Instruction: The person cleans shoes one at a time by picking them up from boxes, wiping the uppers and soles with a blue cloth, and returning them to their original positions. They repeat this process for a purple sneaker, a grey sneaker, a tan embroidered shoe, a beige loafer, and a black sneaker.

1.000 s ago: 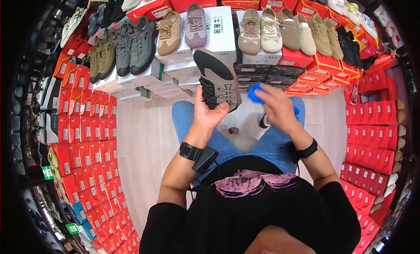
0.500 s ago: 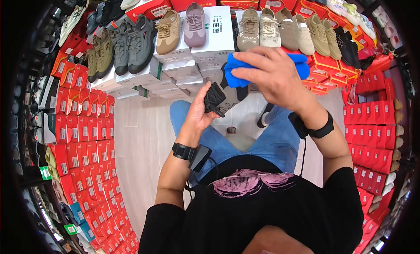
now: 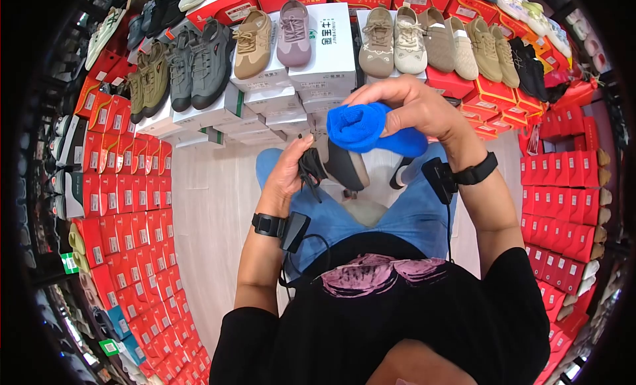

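- Above the lap, between both hands, the left hand point(image 3: 286, 173) is closed around the laced end of a grey shoe point(image 3: 346, 165), thumb and fingers clamped on it, with black laces point(image 3: 309, 167) spilling past the fingers.
- The right hand point(image 3: 416, 110) has its fingers pinched together on a bunched blue cloth point(image 3: 366, 128), which sits directly over the shoe's far end. Whether cloth and shoe are touching cannot be told.
- Judged from this, the step in hand is wiping the shoe, caught with the cloth at the top of the shoe.
- A further wipe would call for the left hand to hold the shoe steady, or turn it, while the cloth is pressed down along the upper.
- Held: one shoe, one cloth.
- Worn: two black wristbands, left point(image 3: 267, 224) and right point(image 3: 481, 171), each beside a small black device.
- Displayed on the white boxes point(image 3: 331, 54) left of centre are six shoes: two olive point(image 3: 149, 85), two dark grey point(image 3: 197, 68), one tan point(image 3: 252, 44) and one mauve point(image 3: 294, 32).
- Right of centre stand six pale-to-khaki shoes point(image 3: 409, 30), then black ones point(image 3: 530, 59) too crowded to count.
- Red boxes point(image 3: 136, 193) line both sides, far too many to count.
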Tool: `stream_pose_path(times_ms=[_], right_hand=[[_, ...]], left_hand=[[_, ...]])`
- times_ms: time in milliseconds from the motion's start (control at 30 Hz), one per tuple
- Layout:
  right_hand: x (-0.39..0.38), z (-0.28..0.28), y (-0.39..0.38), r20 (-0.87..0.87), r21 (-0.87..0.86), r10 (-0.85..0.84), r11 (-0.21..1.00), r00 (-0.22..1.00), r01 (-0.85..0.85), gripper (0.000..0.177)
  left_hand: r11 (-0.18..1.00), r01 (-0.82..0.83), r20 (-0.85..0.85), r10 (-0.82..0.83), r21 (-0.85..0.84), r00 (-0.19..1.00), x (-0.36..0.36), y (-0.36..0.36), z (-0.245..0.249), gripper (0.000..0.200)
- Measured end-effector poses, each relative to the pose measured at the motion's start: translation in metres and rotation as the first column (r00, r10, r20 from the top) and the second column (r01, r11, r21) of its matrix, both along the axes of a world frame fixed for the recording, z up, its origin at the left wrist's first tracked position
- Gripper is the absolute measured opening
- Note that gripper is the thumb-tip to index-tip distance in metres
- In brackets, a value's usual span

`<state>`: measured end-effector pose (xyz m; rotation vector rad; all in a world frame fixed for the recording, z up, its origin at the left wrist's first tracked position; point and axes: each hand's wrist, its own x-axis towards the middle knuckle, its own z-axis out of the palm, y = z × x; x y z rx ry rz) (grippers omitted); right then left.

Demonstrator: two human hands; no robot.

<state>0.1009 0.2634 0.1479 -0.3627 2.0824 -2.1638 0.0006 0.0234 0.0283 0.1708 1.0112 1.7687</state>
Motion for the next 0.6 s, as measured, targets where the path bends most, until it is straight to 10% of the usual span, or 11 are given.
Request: stream_pose_path(times_ms=[233,600], right_hand=[[0.002,-0.022,-0.006,0.232,-0.309,0.111,0.95,0.966,-0.035,0.053],[0.003,-0.053,-0.009,0.27,-0.025,0.046,0.999,0.962,-0.04,0.05]], left_hand=[[0.998,0.032,-0.045,-0.029,0.053,0.999,-0.004,-0.006,0.001,0.038],[0.958,0.286,-0.192,-0.285,-0.024,0.939,-0.004,-0.013,0.008,0.072]])
